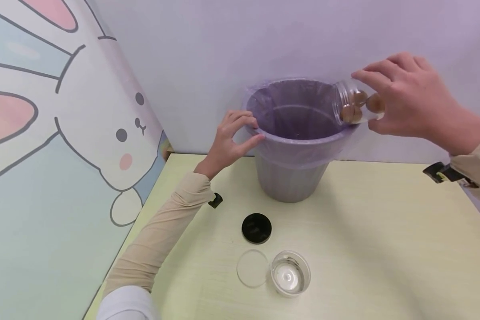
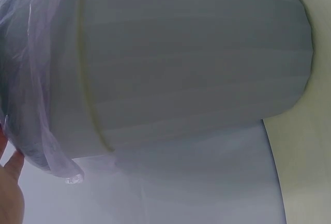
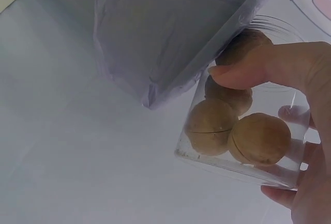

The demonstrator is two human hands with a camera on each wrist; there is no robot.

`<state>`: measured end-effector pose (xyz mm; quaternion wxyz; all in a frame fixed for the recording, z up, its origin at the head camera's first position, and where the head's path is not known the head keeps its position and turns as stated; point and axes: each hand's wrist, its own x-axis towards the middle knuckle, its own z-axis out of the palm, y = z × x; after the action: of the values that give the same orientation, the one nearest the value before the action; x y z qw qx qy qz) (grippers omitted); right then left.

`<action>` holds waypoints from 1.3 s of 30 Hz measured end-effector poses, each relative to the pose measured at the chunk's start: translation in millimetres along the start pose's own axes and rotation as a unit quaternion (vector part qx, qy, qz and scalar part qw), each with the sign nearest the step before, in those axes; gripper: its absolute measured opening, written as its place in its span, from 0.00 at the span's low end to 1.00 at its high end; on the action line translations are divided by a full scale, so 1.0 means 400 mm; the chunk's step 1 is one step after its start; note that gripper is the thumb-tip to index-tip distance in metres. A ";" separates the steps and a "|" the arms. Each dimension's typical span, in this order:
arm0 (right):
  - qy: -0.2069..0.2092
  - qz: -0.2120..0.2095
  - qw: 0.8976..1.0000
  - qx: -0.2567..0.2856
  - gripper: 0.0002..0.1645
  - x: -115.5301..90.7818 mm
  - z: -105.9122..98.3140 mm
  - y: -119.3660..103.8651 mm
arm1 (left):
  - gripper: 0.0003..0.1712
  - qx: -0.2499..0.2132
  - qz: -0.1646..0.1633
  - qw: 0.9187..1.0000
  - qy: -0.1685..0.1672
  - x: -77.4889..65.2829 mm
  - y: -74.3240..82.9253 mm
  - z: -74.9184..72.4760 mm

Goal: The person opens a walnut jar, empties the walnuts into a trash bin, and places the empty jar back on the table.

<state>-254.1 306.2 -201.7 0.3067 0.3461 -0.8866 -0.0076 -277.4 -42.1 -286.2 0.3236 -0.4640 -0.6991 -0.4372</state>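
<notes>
A grey trash bin [image 1: 288,178], lined with a thin purple bag [image 1: 264,106], stands on the table. At the bin's left rim my left hand [image 1: 233,137] pinches the edge, fingers over the top and thumb outside. My right hand [image 1: 410,98] grips a clear jar [image 1: 370,116] tipped on its side, its lidless mouth facing into the bin at the right rim. Several round brown nuts [image 3: 260,139] with slits in their shells lie inside the jar. In the left wrist view the bin wall [image 2: 196,58] fills most of the picture, and my left fingers [image 2: 13,167] show at its edge.
In front of the bin lie a black round lid [image 1: 257,228], a clear flat disc [image 1: 253,268] and a small clear round container [image 1: 290,273] on the pale yellow table [image 1: 384,249]. A white wall stands behind; a rabbit picture [image 1: 104,111] covers the left wall.
</notes>
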 end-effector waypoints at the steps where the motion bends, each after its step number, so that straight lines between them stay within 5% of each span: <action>1: 0.005 -0.005 1.000 -0.001 0.51 -0.001 0.001 0.000 | 0.13 0.000 0.001 1.000 0.000 0.000 0.001 0.001; 39: 0.033 -0.020 0.999 -0.001 0.50 0.008 0.008 -0.012 | 0.12 -0.005 0.000 1.000 0.001 -0.004 0.009 -0.005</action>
<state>-254.9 299.9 -203.7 0.3356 0.3637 -0.8690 -0.0034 -273.5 -43.8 -285.6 0.3220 -0.4656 -0.6966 -0.4408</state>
